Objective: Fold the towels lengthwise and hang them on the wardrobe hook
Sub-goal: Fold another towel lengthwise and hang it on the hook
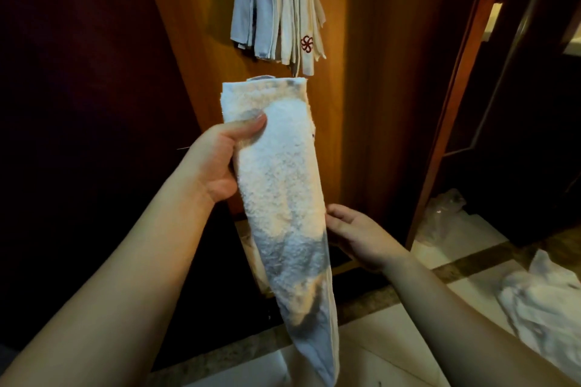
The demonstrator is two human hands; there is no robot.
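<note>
White folded towel [283, 192] hangs near-upright, lengthwise.

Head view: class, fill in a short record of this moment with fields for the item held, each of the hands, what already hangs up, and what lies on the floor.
item held: long white terry towel, folded lengthwise into a narrow strip, hanging down
left hand: grips the towel near its top, thumb across the front
right hand: open, fingers at the towel's right edge, lower down
already hung: bunch of pale folded cloths on the brown wooden wardrobe panel, one with a red emblem
on floor: crumpled white towels at right on the pale tiled floor
</note>
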